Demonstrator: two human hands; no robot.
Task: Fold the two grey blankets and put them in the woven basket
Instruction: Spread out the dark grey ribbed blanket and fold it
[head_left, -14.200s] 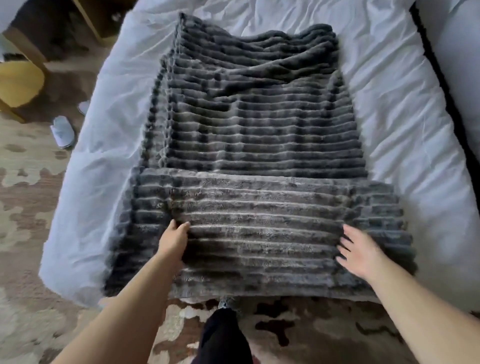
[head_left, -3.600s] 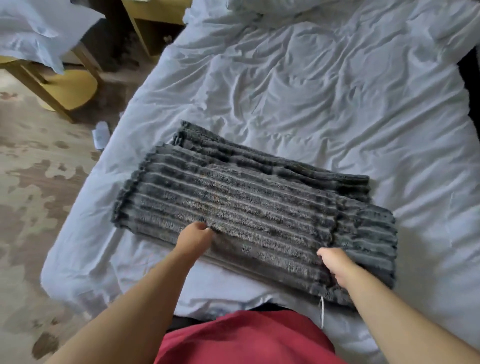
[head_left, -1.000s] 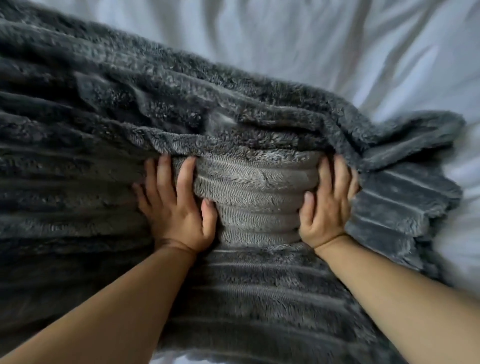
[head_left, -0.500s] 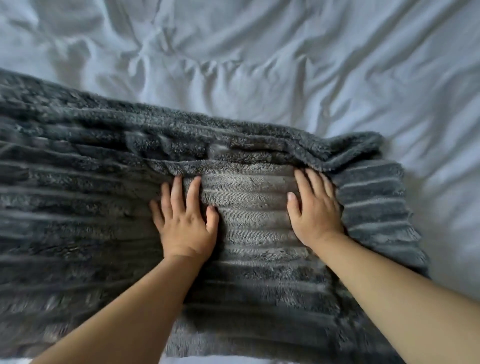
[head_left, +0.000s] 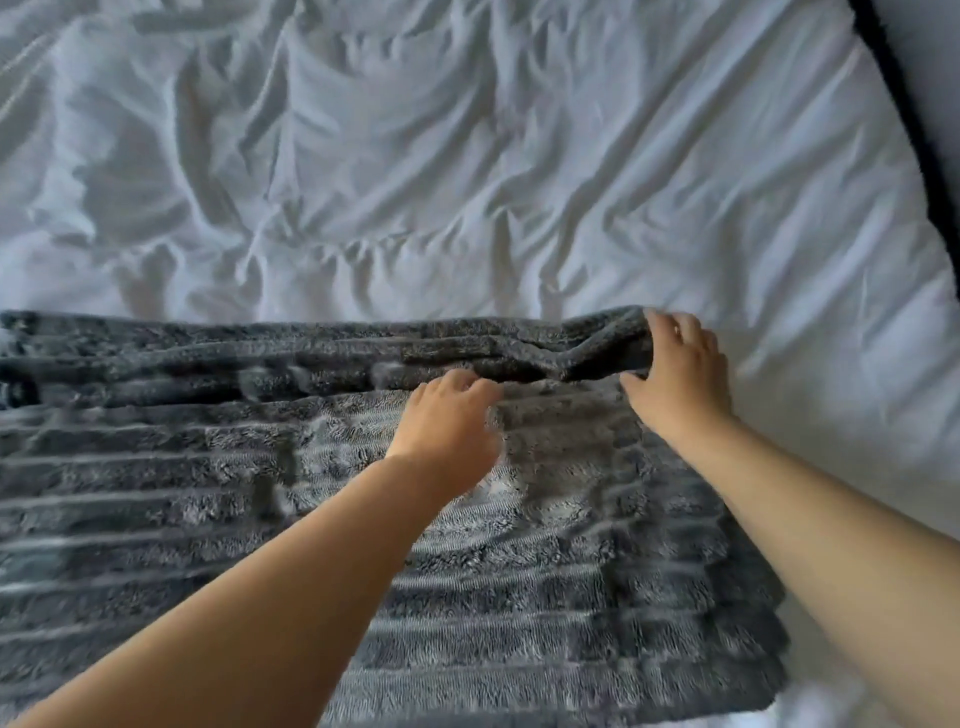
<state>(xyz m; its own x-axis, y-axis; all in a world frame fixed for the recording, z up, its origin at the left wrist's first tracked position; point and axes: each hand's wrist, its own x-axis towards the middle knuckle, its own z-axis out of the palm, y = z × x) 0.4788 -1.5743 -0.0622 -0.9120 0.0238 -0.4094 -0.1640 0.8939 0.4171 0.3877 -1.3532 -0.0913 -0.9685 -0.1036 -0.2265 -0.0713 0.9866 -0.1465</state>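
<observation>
Ok, counts, biggest first. One white bed sheet (head_left: 467, 156), heavily creased, spread out past the far edge and the right end of the grey blanket (head_left: 156, 493). One dark strip (head_left: 906, 114) slanting down the sheet's edge, well to the far right of the blanket; one pale surface (head_left: 935, 47) beyond that strip, too little in view to identify. One blanket in view: ribbed plush, folded, lying flat on the sheet, ribs running left to right. Left end cut off by the frame. Right end stepped, layer edges stacked one over another; exact layer count impossible to tell. One darker bunched ridge (head_left: 311, 348) along the blanket's far edge, raised at its right corner. Two bare forearms reaching in over the blanket's near edge: left forearm (head_left: 311, 587) across the blanket's middle, right forearm (head_left: 831, 519) over its right end. Two hands. Right hand (head_left: 680, 379) at the blanket's far right corner, fingers draped over the raised ridge, thumb on the near side beneath it, grasping that corner. Left hand (head_left: 447, 415) on top of the blanket, just on the near side of the ridge, near the right hand but apart from it; fingers curled down into the plush, motion-blurred, so cannot tell whether clenched on fabric or merely resting.
</observation>
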